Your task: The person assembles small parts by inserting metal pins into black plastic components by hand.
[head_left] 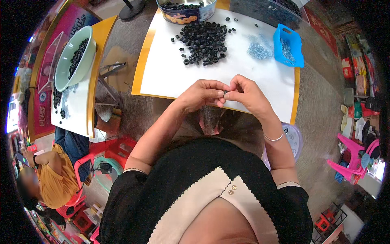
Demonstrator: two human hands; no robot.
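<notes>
Seen from above: left hand and right hand meeting fingertip to fingertip over the near edge of a white surface, each grip pinched narrow on a small dark piece, too tiny to make out. Pile of black rings at twelve o'clock, clear small parts and blue tray at one o'clock. Best done, by the look of it, held low over the surface, lined up squarely, pressed gently
</notes>
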